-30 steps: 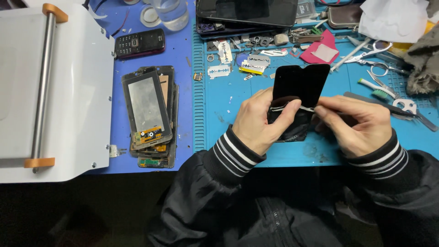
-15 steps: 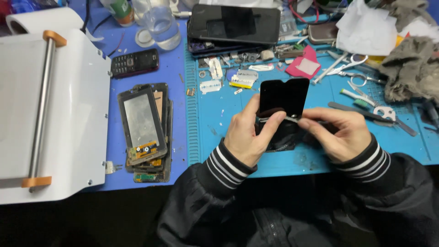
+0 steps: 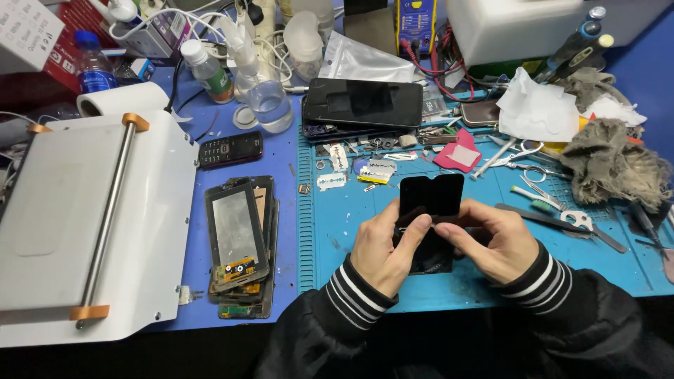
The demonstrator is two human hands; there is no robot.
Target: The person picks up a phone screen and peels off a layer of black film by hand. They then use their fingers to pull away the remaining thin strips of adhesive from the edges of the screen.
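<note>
Both my hands hold a black phone screen panel (image 3: 430, 195) upright above the teal work mat (image 3: 337, 238). My left hand (image 3: 385, 245) grips its lower left side, thumb pressed on the front. My right hand (image 3: 495, 238) grips the lower right side, fingertips meeting the left thumb at the panel's middle. A dark part of the phone (image 3: 430, 258) lies under the hands, mostly hidden. Striped cuffs of a black jacket cover both wrists.
A stack of phone screens (image 3: 239, 242) lies left of the mat, by a white machine with a steel roller (image 3: 84, 217). A keypad phone (image 3: 230, 149), a black smartphone (image 3: 362, 102), razor blades, scissors (image 3: 519, 158), a toothbrush, a grey rag (image 3: 611, 165) and bottles crowd the back.
The view has shifted so more of the bench's back shows. My hands stay on the black panel, with the fingers slightly regripped at its middle.
</note>
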